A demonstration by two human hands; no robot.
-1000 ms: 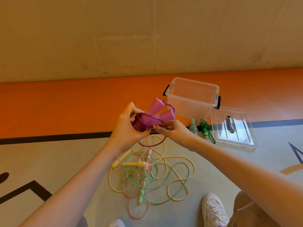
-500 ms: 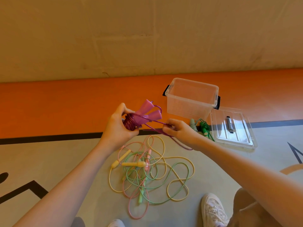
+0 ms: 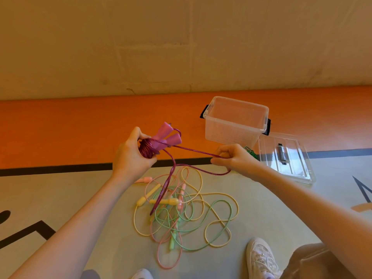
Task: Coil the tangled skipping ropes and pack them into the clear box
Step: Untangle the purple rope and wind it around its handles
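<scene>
The left hand (image 3: 131,156) grips the coiled purple rope (image 3: 150,149); the right hand (image 3: 233,158) pinches its loose strand, near the clear box (image 3: 235,119).

Purple rope (image 3: 153,147) partly coiled, held aloft; pastel ropes (image 3: 181,210) tangled on floor; clear box (image 3: 235,122) apparently empty.

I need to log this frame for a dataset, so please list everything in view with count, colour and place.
purple rope: 1, purple, coil and handles in left hand, loose length running to right hand
tangled ropes: several, yellow, green, pink, on the floor between the arms
clear box: 1, clear with black latches, open, on the orange strip
lid: 1, clear, flat on the floor right of box
green rope: 1, partly hidden behind right hand
shoes: 2, white, bottom edge
hands: left hand, right hand, both gripping the purple rope
</scene>
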